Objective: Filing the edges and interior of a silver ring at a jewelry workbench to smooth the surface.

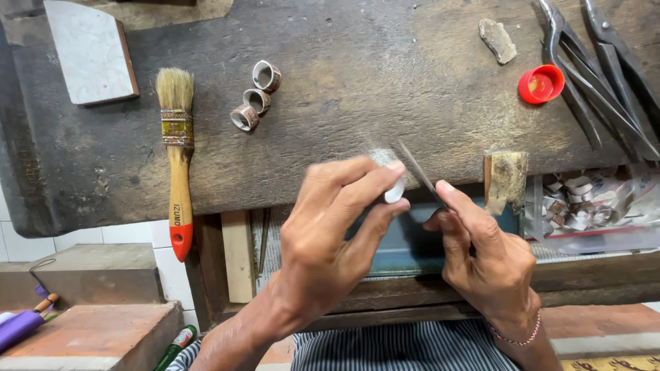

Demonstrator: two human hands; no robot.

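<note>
My left hand pinches a silver ring between its fingers; my right hand grips a thin file against it, over the wooden table.

Soft even daylight, sharp focus

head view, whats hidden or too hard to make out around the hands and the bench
- Pale ring in the left hand: mostly covered by thumb and fingers, shape unclear.
- File: its handle end is hidden in the right hand.
- Pliers: jaws and handles are cut off by the top and right edges.
- Bag of metal pieces: contents too small and jumbled to count.
- Purple tool: cut off by the left edge.
</note>
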